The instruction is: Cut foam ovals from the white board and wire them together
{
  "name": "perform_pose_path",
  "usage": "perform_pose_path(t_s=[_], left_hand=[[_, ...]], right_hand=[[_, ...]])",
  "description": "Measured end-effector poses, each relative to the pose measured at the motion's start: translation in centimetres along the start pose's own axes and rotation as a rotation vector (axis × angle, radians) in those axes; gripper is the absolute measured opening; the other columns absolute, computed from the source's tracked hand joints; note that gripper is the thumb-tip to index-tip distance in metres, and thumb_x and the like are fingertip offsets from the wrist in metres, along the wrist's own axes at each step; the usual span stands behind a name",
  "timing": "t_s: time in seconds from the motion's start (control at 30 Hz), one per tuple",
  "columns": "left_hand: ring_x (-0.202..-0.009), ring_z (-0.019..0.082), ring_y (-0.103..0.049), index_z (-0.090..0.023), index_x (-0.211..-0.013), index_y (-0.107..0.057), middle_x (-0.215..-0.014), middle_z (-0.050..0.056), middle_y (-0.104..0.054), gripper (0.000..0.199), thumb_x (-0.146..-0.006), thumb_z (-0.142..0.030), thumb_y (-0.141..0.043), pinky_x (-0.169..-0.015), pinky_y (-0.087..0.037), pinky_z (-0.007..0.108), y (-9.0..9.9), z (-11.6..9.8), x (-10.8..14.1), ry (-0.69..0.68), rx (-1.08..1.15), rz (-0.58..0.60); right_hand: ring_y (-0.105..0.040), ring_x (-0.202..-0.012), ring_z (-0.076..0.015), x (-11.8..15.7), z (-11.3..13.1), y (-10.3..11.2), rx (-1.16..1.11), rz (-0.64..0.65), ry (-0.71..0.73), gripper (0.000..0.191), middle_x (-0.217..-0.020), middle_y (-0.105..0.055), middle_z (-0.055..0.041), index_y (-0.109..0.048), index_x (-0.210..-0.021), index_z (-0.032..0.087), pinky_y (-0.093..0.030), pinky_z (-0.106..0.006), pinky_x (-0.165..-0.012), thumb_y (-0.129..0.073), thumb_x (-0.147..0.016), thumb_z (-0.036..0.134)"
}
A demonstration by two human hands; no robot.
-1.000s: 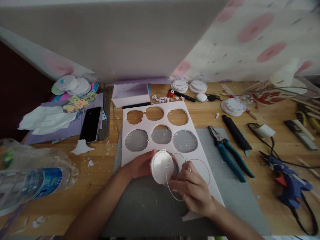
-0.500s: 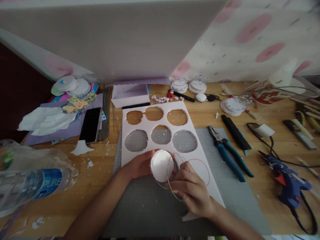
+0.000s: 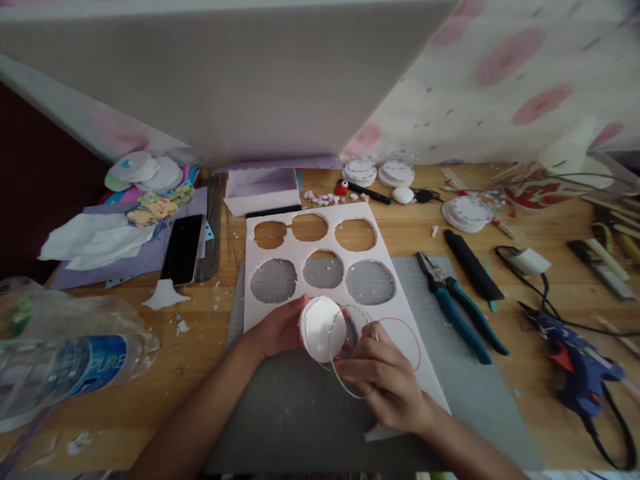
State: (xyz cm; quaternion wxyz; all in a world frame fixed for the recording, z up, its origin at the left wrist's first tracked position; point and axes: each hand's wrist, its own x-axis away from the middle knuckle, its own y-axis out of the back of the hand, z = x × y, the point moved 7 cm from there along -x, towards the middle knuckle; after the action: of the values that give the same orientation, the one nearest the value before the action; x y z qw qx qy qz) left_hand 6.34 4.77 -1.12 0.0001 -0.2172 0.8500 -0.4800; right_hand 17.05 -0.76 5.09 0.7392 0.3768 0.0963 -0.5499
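Observation:
My left hand [image 3: 280,327] is closed around the edge of a round white disc [image 3: 320,333], its bright flat face tilted up toward me. My right hand [image 3: 383,373] pinches a thin wire loop [image 3: 334,367], which passes in front of the disc's right side. Whether the loop touches the disc, I cannot tell. Beneath both hands lies a white foam sheet [image 3: 305,315] with several round holes cut out and a pink circle drawn at its right. A grey cutting mat [image 3: 280,413] is under the sheet's near part.
Pliers [image 3: 453,307], a black cutter [image 3: 473,265] and a blue glue gun [image 3: 575,360] lie right. A phone [image 3: 183,250] and plastic bottle [image 3: 95,363] are left. Behind the sheet stand a lilac box [image 3: 263,190] and stacks of white discs [image 3: 396,175].
The wire loop has shifted slightly left across the disc's face. The disc has tilted a little, showing more of its rim. Both hands otherwise stay in nearly the same place.

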Motion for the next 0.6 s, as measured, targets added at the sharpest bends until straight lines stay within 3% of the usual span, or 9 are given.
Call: perform_pose_path(t_s=[0.6], left_hand=[[-0.101, 0.032, -0.063, -0.019, -0.109, -0.065, -0.099, 0.012, -0.07, 0.062, -0.076, -0.07, -0.056, -0.082, -0.048, 0.041, 0.83, 0.26, 0.18, -0.024, -0.092, -0.062]], right_hand=[[-0.048, -0.072, -0.0162, -0.08, 0.21, -0.34, -0.002, 0.015, 0.008, 0.028, -0.077, -0.054, -0.0012, -0.061, -0.106, 0.022, -0.037, -0.033, -0.068, -0.045, -0.09, 0.005]])
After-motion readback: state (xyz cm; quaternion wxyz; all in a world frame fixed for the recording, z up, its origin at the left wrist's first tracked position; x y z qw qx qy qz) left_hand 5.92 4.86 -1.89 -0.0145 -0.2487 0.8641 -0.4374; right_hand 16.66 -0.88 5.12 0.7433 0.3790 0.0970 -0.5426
